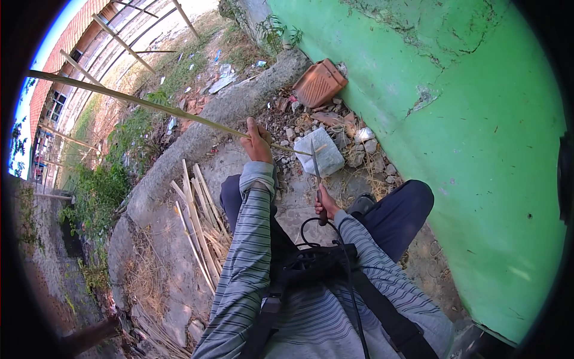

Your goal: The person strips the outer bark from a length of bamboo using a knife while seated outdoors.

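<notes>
A long, thin bamboo strip point(161, 107) is gripped in my left hand point(257, 141), with its far end reaching up to the upper left. Its short end lies over a whitish stone block point(332, 160) on the ground. My right hand point(327, 203) is closed round the brown handle of a knife point(315, 163). The blade points away from me and crosses the strip's end at the block; whether it bites into the bamboo I cannot tell. A small pale sliver point(321, 148) shows on the block beside the blade.
Split bamboo strips point(200, 218) lie in a pile left of my legs. A green wall point(460, 137) rises close on my right. Rubble and an orange-brown clay piece point(321, 82) lie ahead, beside a low concrete edge point(197, 128). A black cable point(353, 287) hangs across my front.
</notes>
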The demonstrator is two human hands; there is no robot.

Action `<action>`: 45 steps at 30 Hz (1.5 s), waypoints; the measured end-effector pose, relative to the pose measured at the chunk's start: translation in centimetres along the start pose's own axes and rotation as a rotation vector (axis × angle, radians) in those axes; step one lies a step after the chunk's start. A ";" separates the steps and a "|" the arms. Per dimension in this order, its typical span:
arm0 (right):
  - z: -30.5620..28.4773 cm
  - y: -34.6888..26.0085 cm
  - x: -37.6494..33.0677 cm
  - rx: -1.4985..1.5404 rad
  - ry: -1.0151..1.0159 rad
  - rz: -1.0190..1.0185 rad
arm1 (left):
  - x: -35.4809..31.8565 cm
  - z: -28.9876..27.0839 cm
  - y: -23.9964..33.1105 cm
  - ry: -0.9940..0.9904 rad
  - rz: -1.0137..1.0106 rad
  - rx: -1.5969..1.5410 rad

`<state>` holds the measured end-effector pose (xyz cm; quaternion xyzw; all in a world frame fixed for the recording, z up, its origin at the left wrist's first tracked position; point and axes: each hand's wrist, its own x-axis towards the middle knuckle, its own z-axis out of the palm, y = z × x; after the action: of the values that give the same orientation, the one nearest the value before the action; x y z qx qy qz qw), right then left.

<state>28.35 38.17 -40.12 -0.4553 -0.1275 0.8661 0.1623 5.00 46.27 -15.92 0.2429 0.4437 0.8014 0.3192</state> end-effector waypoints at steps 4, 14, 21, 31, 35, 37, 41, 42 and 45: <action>-0.1 0.6 0.2 -0.500 0.357 -0.175 | -0.1 0.1 0.2 0.033 -0.006 0.008; 2.2 -0.2 -0.5 -0.530 0.245 -0.378 | 0.6 -0.7 -0.1 0.075 -0.007 -0.014; -2.1 1.2 0.2 -0.644 0.503 -0.123 | 0.6 -1.0 -0.2 0.066 -0.022 -0.046; -0.3 0.6 -0.8 -0.028 0.010 -0.041 | 0.5 -1.5 0.1 0.058 -0.021 -0.010; 0.0 0.8 -0.9 -0.260 0.180 -0.203 | 0.1 -1.5 1.0 -0.124 -0.023 0.001; 0.3 0.7 -1.1 -0.313 0.209 -0.264 | -0.3 -0.7 0.8 -0.080 -0.023 -0.011; 2.2 0.1 -2.2 -0.421 0.223 -0.367 | -0.4 -1.6 0.5 -0.030 0.090 0.040; 2.9 0.1 -2.6 -0.491 0.214 -0.412 | -0.5 -2.3 0.4 -0.029 0.092 0.044; 2.8 0.1 -2.4 -0.544 0.111 -0.471 | -0.9 -2.1 0.4 -0.067 -0.026 -0.123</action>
<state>27.28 36.92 -36.83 -0.4861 -0.4457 0.7134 0.2369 4.06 44.26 -16.69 0.2440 0.3856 0.8144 0.3586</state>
